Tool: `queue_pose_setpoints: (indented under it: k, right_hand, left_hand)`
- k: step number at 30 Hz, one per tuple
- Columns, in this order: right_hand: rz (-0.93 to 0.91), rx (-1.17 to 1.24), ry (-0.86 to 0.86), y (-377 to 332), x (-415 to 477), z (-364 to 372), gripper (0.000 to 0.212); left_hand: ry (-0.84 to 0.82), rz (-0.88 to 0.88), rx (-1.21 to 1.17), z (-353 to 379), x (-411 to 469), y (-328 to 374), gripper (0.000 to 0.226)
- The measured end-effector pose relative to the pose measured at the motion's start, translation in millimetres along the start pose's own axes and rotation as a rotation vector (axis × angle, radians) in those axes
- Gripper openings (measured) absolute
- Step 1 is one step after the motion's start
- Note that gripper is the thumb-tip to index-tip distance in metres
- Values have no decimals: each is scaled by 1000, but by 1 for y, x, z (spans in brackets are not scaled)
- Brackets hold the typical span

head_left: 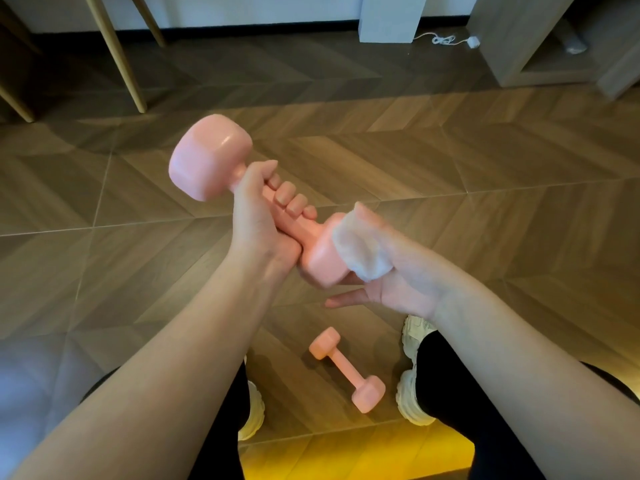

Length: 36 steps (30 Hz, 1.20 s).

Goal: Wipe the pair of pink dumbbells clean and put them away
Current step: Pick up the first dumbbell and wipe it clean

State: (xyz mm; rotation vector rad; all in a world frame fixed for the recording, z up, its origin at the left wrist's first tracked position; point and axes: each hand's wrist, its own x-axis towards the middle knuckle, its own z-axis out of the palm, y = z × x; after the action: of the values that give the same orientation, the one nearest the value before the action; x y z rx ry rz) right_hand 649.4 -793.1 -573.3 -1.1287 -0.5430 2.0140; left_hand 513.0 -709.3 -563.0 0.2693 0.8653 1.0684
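Note:
My left hand (263, 216) grips the handle of a pink dumbbell (207, 157), held tilted above the floor with one head up at the left. My right hand (391, 271) presses a white wipe (360, 251) against the dumbbell's lower head (322, 261); the hand is blurred, with the wipe held under the thumb and fingers. A second pink dumbbell (346, 370) lies on the floor between my feet.
Wood-pattern floor (450, 161) stretches ahead. Wooden furniture legs (117, 53) stand at the back left. A white block (391, 15) with a cable, and a grey cabinet (554, 39), sit at the back right. My white shoes (412, 386) flank the floor dumbbell.

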Motion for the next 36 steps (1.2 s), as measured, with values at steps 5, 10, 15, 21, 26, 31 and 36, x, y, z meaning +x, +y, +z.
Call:
queue_pose_setpoints:
  k: [5,10,15,21,26,31,36]
  right_hand:
    - [-101,33,46,10,2,2,73]
    - [-112,-67,187,12,7,7,72]
    - [-88,-80,248,12,9,9,88]
    - [-56,32,34,6,1,3,70]
    - [-130,112,26,11,3,6,52]
    - [-131,47,184,13,10,14,55]
    - [-151,147,14,8,3,3,59]
  left_hand:
    - [-26,3,41,2,0,-1,35]
    - [-19,-4,13,2,0,-1,36]
    - [-26,-2,48,4,0,-3,35]
    - [-21,-14,-13,2,2,2,34]
    - [-38,-1,32,3,1,3,34]
    - [-59,8,42,5,-2,2,34]
    - [-39,10,-14,6,1,8,34]
